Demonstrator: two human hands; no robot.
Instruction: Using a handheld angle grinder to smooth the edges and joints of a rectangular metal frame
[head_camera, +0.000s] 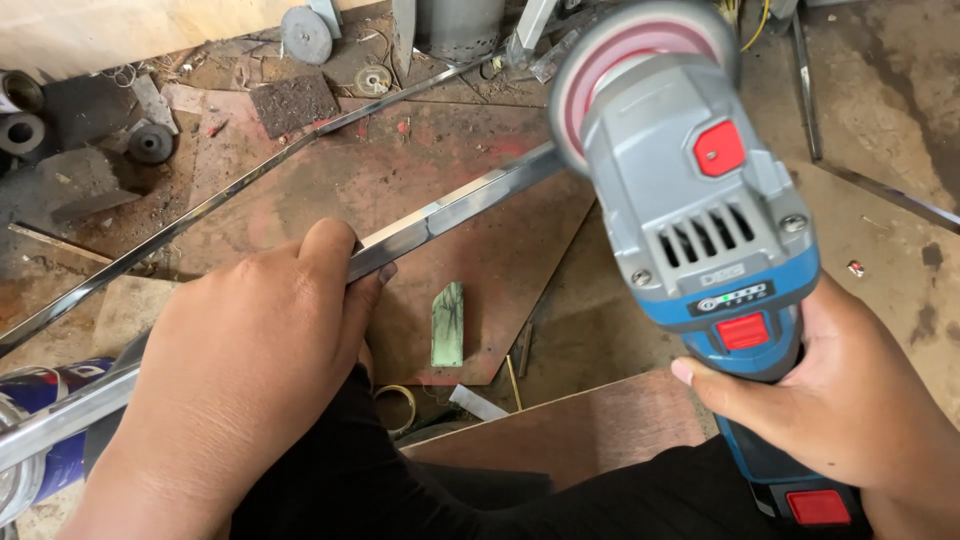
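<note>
Your left hand (245, 370) is wrapped over a long, polished square metal bar (440, 215), thumb and fingers closed around it near its middle. The bar runs diagonally from the lower left corner up toward the grinder's disc (640, 70), above the rusty metal sheet (400, 170) on the floor. It looks rigid and fairly heavy, and its mirror finish is likely slick, so a full, firm wrap well back from the working end suits it.

Your right hand (845, 410) is closed around the blue body of a grey-headed angle grinder (700, 210), thumb pressed along its side, wrist low and the head tilted forward. The tool looks weighty at the front. A small green block (448, 325) lies on the sheet below the bar.
</note>
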